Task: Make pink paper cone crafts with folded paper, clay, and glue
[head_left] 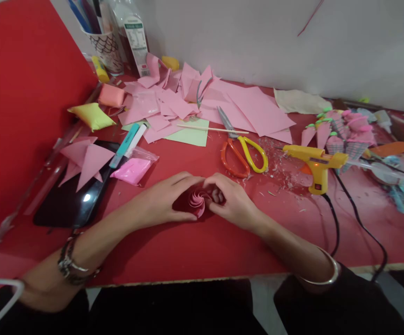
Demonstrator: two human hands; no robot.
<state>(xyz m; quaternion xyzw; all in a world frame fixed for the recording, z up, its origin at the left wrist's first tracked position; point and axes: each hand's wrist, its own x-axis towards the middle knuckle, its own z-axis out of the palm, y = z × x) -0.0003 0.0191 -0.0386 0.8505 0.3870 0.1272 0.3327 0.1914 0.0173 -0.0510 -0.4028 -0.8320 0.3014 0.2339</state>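
Between my hands, low over the front of the red table, is a rolled spiral of pink paper [197, 200]. My left hand [174, 197] curves round its left side, with the thumb at the lower edge of the paper and the fingers arched above. From the right, my right hand [230, 200] pinches the paper's outer end, its fingers curled in. Behind my hands lie scissors [235, 144] with one red and one yellow handle. A packet of bright pink clay [134, 170] sits to the left of them.
A yellow glue gun [315, 163] with a black cable lies at the right, near several small pink cones [348, 130]. Pink paper scraps [174, 100] cover the back. Cut pink triangles [92, 160] rest on a black phone [72, 200] at the left. A patterned cup [106, 49] holds pens.
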